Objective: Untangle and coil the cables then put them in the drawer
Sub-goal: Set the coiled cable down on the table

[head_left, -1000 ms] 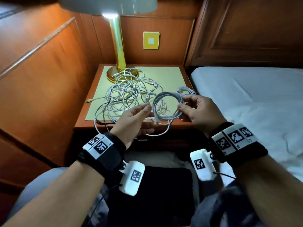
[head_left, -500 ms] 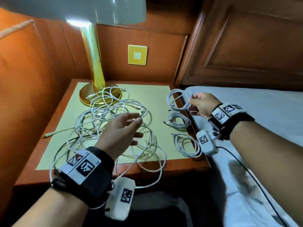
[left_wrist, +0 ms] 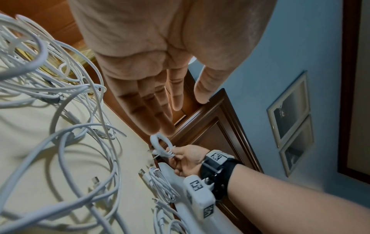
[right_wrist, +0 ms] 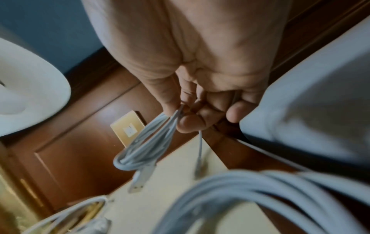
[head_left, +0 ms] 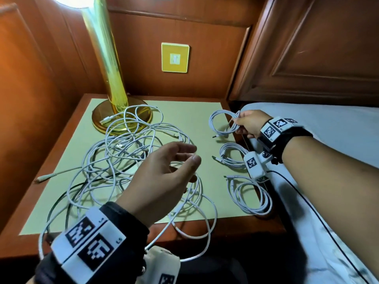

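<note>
Right hand (head_left: 249, 125) pinches a coiled white cable (head_left: 223, 124) between thumb and fingers at the far right corner of the nightstand (head_left: 235, 226), with two more coiled cables, the middle coil (head_left: 230, 155) and the near coil (head_left: 251, 196), lying along the right edge. Left hand (head_left: 162, 179) hovers with fingers loosely spread and holding nothing above the tangled cables (head_left: 123, 160), which sprawl across the left half of the top, reach the brass lamp base (head_left: 121, 117) at the far left corner and spill over the near edge.
</note>
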A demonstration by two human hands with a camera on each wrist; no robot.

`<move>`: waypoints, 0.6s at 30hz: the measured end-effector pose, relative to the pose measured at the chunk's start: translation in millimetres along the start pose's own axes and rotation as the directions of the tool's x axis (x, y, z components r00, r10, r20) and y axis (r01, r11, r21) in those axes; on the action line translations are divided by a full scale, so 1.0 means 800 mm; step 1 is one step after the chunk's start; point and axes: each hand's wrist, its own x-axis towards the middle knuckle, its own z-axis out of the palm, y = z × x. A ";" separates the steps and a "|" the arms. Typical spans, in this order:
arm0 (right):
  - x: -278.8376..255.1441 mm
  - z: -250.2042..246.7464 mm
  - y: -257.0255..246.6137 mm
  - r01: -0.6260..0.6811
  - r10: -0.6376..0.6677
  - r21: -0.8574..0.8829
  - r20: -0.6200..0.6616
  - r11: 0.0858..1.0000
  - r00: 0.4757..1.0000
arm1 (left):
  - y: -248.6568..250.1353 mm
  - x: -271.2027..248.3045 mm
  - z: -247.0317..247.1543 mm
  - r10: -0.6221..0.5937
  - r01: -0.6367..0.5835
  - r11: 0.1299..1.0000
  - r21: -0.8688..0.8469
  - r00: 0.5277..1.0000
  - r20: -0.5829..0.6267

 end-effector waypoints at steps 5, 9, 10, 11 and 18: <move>-0.045 -0.026 -0.032 0.214 -0.211 0.020 -0.113 0.977 0.971 | 0.003 -0.006 -0.006 0.036 -0.034 0.997 0.076 0.999 -0.035; -0.121 -0.044 -0.072 0.470 -0.470 -0.054 0.007 0.881 0.883 | 0.012 -0.010 -0.006 0.079 -0.075 0.996 0.043 0.991 -0.112; -0.144 -0.047 -0.080 0.513 -0.510 -0.035 0.069 0.858 0.857 | 0.014 -0.010 -0.006 0.093 -0.088 0.995 0.039 0.987 -0.135; -0.168 -0.049 -0.085 0.545 -0.541 0.004 0.134 0.838 0.830 | 0.016 -0.011 -0.005 0.107 -0.102 0.994 0.042 0.982 -0.153; -0.319 -0.057 -0.083 0.603 -0.544 -0.033 0.395 0.797 0.741 | 0.020 -0.032 0.007 0.337 -0.329 0.938 0.114 0.939 -0.063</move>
